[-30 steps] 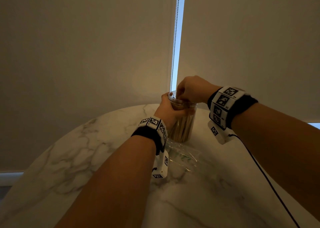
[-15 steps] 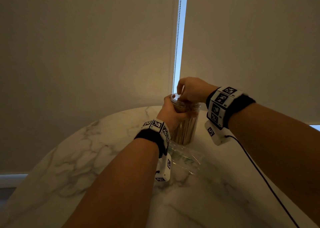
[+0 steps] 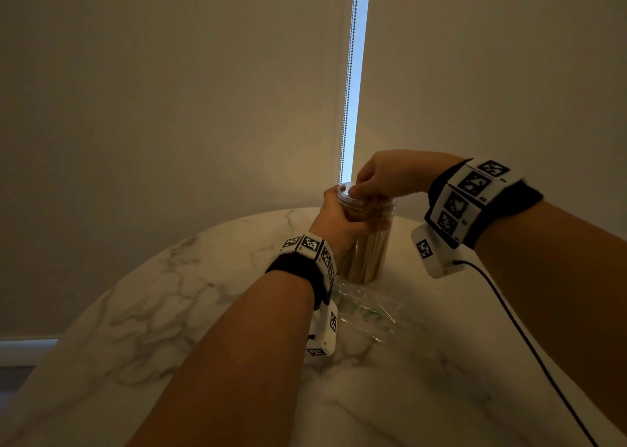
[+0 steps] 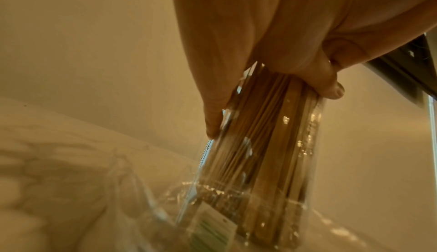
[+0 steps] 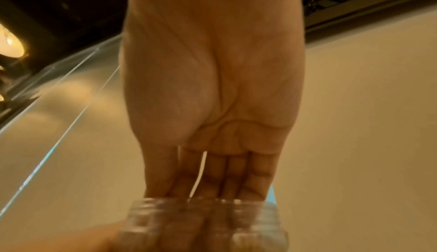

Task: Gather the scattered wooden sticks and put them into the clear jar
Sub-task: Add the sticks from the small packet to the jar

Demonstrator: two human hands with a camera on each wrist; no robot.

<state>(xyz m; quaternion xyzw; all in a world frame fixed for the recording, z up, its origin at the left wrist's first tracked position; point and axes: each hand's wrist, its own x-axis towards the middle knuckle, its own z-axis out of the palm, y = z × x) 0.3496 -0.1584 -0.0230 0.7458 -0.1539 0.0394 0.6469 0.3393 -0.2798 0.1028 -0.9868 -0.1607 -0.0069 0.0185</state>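
Wooden sticks (image 3: 364, 260) fill the jar (image 3: 368, 243); left hand (image 3: 334, 221) grips it, right hand (image 3: 390, 178) fingers reach into its mouth, grasp unclear.

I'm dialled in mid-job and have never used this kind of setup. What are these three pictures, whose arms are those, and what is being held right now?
There is no machine: a person works with bare hands, wearing patterned bands with small cameras on both wrists.

The wide picture comes from a camera on the head, looking down at a marble table. The other two look along each wrist towards the fingers.

The left hand grips the clear jar around its upper part; the jar stands upright, packed with wooden sticks. The right hand reaches down from above, fingers inside the jar's mouth. Whether they pinch a stick is hidden.

A crumpled clear plastic wrapper lies on the table in front of the jar. I see no loose sticks.
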